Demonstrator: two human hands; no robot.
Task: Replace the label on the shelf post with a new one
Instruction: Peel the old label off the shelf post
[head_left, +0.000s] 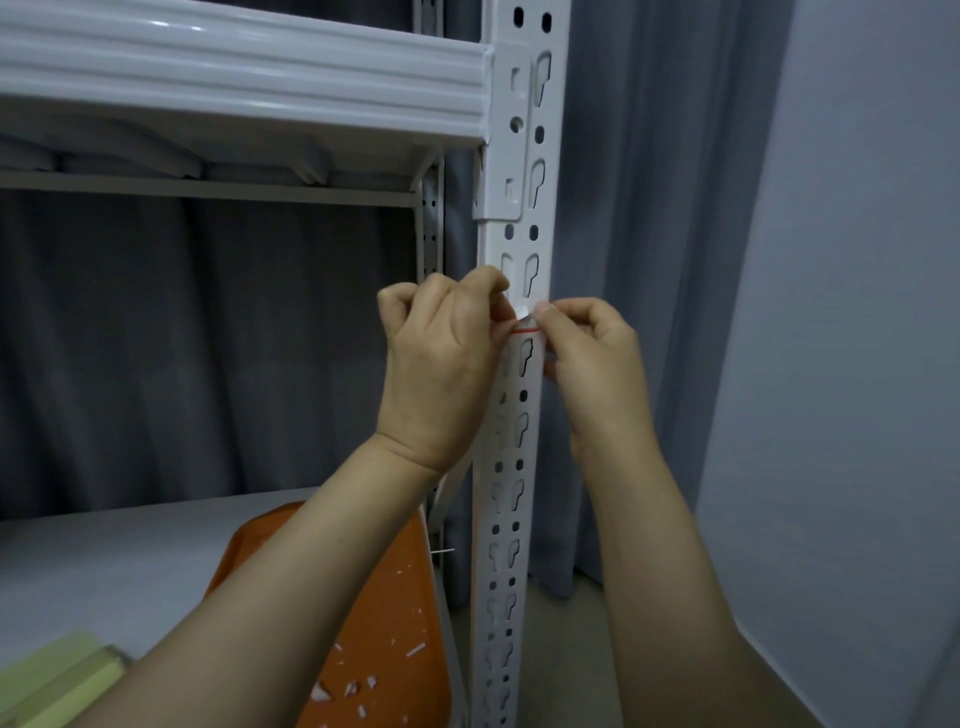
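Observation:
A white metal shelf post (524, 156) with keyhole slots runs down the middle of the head view. A small white label (524, 318) with a red edge sits on the post at hand height, partly curled off the metal. My left hand (441, 358) is on the post's left side, its thumb and fingertips pinching at the label's left end. On the right side, my right hand (592, 358) pinches the label's right end. My fingers hide most of the label.
A white shelf beam (234, 67) crosses the upper left. On the lower shelf lies an orange tray (384, 623) strewn with several white label scraps. Pale yellow-green items (52, 680) sit at the bottom left. Grey curtains (649, 260) hang behind and to the right.

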